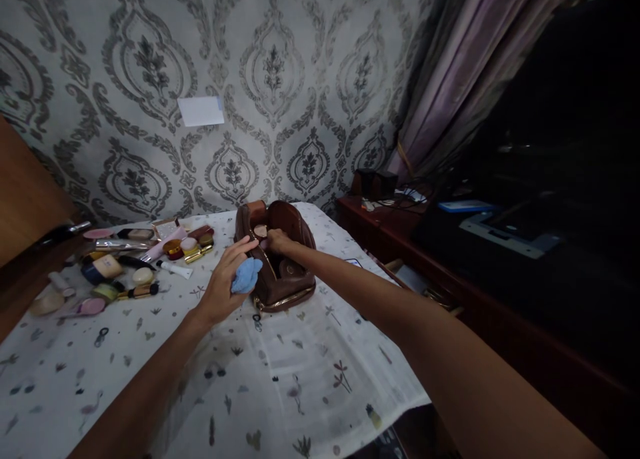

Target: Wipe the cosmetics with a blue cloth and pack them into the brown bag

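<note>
A brown leather bag [285,291] stands unzipped on the table, its dark inside facing up. My right hand [279,241] reaches into its opening; the fingers are mostly hidden, so what they hold does not show. Close to those fingers, inside the bag, lies a small round pale pink item [261,231]. At the bag's left side, my left hand [225,279] keeps a crumpled light blue cloth [246,275] against the palm. Its fingertips stretch to the bag's left rim.
Makeup items, among them a white tube [175,269], jars and a brush [140,291], crowd the table's left side. A patterned white cloth [280,392] covers the table. To the right are an open drawer [415,278] and a dark red desk [360,220] with cables.
</note>
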Available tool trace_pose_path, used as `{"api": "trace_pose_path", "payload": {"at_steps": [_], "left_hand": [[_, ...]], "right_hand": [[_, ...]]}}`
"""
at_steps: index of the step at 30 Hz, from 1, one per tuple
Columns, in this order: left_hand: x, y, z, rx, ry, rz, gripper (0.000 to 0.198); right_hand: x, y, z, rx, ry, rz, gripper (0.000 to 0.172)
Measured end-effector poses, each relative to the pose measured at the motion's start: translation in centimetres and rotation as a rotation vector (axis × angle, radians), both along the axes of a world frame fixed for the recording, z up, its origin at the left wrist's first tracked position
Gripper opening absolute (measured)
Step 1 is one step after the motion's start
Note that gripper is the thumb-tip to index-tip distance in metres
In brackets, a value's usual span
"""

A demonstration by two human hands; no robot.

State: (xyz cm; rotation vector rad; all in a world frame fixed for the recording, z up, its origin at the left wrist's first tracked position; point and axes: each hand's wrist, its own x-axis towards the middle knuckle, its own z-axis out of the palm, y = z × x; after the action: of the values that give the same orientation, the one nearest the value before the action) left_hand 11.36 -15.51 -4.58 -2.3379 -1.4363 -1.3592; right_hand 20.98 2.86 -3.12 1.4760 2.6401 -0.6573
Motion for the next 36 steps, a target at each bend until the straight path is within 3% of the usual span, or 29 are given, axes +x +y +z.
{"api": "trace_pose_path", "payload": {"at_steps": [5,13,16,18,20,22,24,27,32,36], "left_hand": [[-0.1,0.0,-0.1,0.006,0.023,0.003,0.023],[-0.4,-0.1,0.6,-0.033,0.066,-0.031,0.025],[-0.8,-0.1,-0.2,-0.045,0.052,0.042,0.032],[-2.0,0.2,-0.8,-0.061,0.031,0.154,0.037],[-4.4,0.9,-1.0,-0.134,0.017,0.362,0.043],[-7.7,1.7,-0.6,-0.301,0.02,0.711,0.038],[-11.5,2.3,0.0,-0.346,0.001,0.868,0.037],[-16.2,2.7,0.9,-0.429,0.006,1.062,0.04],[-19.4,2.8,0.6,-0.514,0.094,1.124,0.04],[-19.5,5.4,-0.1,-0.545,0.187,1.045,0.04]], "right_hand": [[0.2,-0.3,-0.1,0.012,0.037,-0.014,0.034],[2.0,-2.6,5.4,0.279,0.347,-0.017,0.033],[2.8,-5.4,5.8,0.412,0.612,0.087,0.033],[3.6,-7.8,4.8,0.539,0.852,0.218,0.029],[4.2,-10.2,3.0,0.614,0.975,0.373,0.028],[4.6,-12.5,0.9,0.604,1.001,0.532,0.026],[4.5,-14.3,-1.3,0.549,0.982,0.649,0.025],[3.5,-16.2,-4.6,0.466,0.954,0.702,0.023],[1.6,-17.1,-8.7,0.284,0.96,0.616,0.025],[1.3,-17.1,-9.6,0.174,0.964,0.541,0.026]]}}
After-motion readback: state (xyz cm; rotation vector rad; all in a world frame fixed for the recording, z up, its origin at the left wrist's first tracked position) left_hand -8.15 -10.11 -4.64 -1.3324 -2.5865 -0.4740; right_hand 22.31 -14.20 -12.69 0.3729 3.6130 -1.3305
